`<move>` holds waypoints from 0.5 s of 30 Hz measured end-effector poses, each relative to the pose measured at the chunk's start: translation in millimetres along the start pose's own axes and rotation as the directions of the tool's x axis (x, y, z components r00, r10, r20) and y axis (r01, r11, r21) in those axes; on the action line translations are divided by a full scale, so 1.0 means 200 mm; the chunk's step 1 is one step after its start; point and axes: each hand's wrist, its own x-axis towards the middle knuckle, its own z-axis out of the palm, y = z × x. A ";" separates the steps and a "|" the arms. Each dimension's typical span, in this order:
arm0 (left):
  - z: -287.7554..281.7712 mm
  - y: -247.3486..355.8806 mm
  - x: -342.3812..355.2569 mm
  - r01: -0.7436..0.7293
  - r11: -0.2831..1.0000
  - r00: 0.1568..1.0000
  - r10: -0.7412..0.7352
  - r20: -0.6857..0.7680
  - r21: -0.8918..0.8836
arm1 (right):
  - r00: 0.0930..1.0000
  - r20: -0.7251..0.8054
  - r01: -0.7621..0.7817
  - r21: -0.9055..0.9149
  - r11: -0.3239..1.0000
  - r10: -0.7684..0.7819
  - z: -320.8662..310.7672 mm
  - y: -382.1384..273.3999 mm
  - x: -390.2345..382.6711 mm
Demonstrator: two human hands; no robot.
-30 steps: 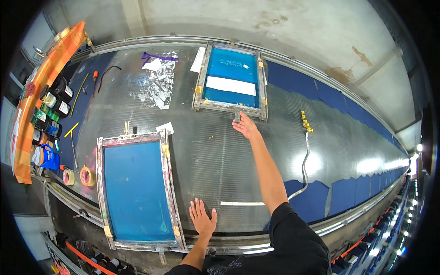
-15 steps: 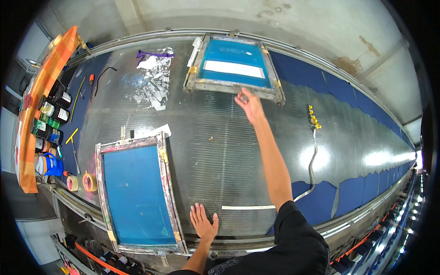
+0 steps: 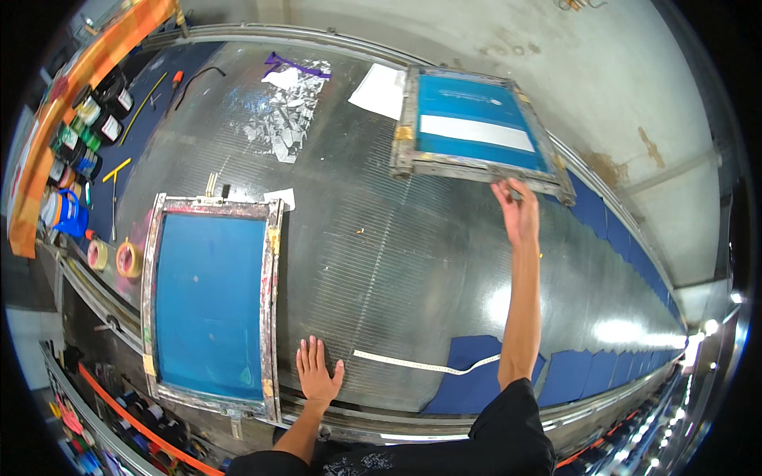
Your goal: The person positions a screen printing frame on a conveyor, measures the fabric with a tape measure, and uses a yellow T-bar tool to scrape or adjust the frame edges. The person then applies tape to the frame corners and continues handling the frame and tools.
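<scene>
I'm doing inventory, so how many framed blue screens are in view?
2: the near screen at the near left of the table, and the far screen, its near edge in the right hand. No others visible.

- Pale far wall with brown stains;
- long dark bench edged by metal rails, stretching away to the right;
- small bright lights at far right;
- white glare on the bench's surface;
- orange shelf at upper left
</scene>
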 end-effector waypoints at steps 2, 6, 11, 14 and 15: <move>0.01 0.00 0.01 0.017 1.000 1.000 -0.017 0.005 -0.001 | 0.999 -0.055 0.001 0.082 0.997 0.003 -0.07 -0.09 0.01; -0.01 0.00 0.01 0.018 1.000 1.000 -0.018 0.022 0.002 | 0.995 -0.094 0.041 0.231 0.972 -0.020 -0.17 -0.20 0.11; -0.02 0.00 0.02 0.019 1.000 0.999 -0.019 0.027 -0.008 | 0.999 -0.017 0.042 0.219 0.975 -0.040 -0.14 -0.05 0.42; -0.01 0.00 0.02 0.022 1.000 0.999 -0.022 0.039 0.003 | 0.997 -0.058 0.052 0.166 0.985 -0.043 -0.11 0.05 0.55; -0.01 0.00 0.01 0.025 1.000 0.999 -0.025 0.043 0.007 | 0.997 -0.059 0.054 0.155 0.986 -0.045 -0.11 0.09 0.56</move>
